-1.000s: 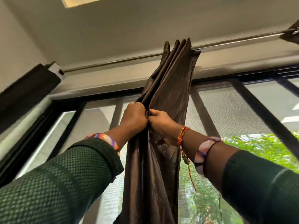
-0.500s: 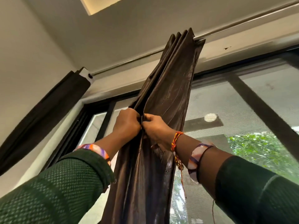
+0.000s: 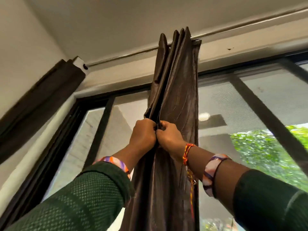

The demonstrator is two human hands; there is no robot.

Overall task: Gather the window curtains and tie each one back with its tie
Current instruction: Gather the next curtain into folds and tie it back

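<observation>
A dark brown satin curtain (image 3: 180, 77) hangs in gathered folds from a thin metal rod (image 3: 246, 25) in front of the window. Both my arms reach up to it. My left hand (image 3: 143, 133) grips the folds on the curtain's left side, fingers curled round the cloth. My right hand (image 3: 168, 137) pinches the folds right beside it, so the two hands touch. A second dark curtain (image 3: 38, 100) hangs bunched at the rod's left end against the wall. No tie is visible.
The black-framed window (image 3: 98, 130) has a mesh screen, with green trees (image 3: 260, 150) outside at right. A white wall (image 3: 20, 47) lies at left and the ceiling above. A white rod bracket (image 3: 80, 61) sits at the top left.
The view has tilted and shifted, so the curtain now hangs nearly straight. Both hands keep their grip on the same folds, close together.
</observation>
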